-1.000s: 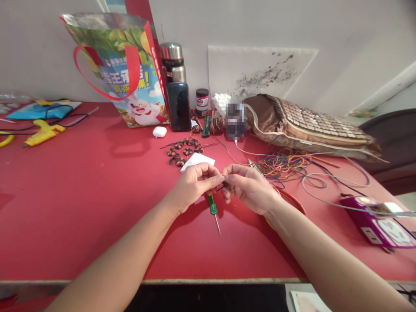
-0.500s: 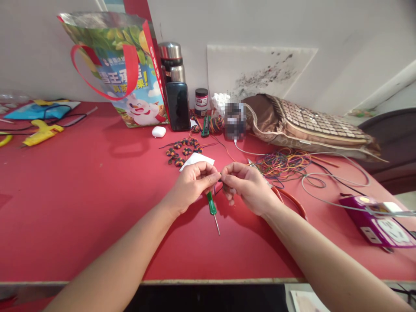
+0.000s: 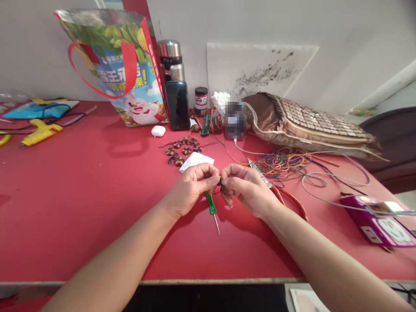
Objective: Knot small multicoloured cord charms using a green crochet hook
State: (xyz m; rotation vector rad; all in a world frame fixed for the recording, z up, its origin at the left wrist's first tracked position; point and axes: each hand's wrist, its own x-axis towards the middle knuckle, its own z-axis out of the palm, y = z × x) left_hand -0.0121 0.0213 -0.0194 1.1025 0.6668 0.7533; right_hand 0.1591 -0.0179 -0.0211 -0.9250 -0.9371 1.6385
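Observation:
Between the fingertips of both hands is a small dark knotted cord piece (image 3: 219,181) with a bit of yellow. My left hand (image 3: 196,186) pinches it from the left, thumb against forefinger. From the right my right hand (image 3: 243,186) grips the same piece, its lower fingers curled beneath. Much of the piece is hidden by the fingers. Just below lies a green-handled tool (image 3: 211,203) with a thin metal shaft pointing toward me. Behind my left hand rests a white paper piece (image 3: 196,160), and beyond it several multicoloured knotted cord flowers (image 3: 186,151).
Right of my hands lie red-handled scissors (image 3: 290,200) and a tangle of coloured cord (image 3: 286,164). A purple power strip (image 3: 373,221) with cables sits far right. A phone (image 3: 177,106), shopping bag (image 3: 130,99) and brown bag (image 3: 312,125) line the back. A yellow glue gun (image 3: 42,132) lies left.
Both hands have shifted slightly, and more of the knotted cord piece now shows between the fingertips. My right fingers have turned a little. The things on the table stay put.

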